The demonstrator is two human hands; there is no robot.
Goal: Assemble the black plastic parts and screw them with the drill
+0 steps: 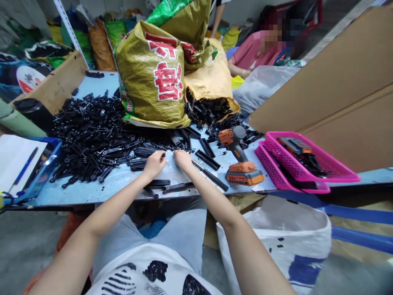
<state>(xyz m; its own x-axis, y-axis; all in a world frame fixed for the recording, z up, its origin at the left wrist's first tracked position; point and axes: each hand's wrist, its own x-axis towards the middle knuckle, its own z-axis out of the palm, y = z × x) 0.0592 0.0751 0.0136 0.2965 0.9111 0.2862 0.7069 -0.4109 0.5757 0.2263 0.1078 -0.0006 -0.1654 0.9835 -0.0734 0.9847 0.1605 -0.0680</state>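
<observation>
My left hand (155,163) is closed, its fingertips curled at the table's middle, and whatever it may hold is too small or hidden to make out. Just beside it, my right hand (183,159) is also closed, its fingers pinched with their contents hidden. A small gap separates the two hands. Below them, some long black parts (178,187) lie near the table edge. Right of my right hand rests a tool with a metal shaft and black handle (215,179). Black channel-shaped pieces (207,159) lie just behind it.
An orange and black cordless drill (241,157) stands on the blue table (76,198). Pink baskets (337,177) are at right, a large pile of black parts (89,135) at left. A gold sack (138,78) stands behind. Another person (253,51) sits across. A white sack (254,237) is below.
</observation>
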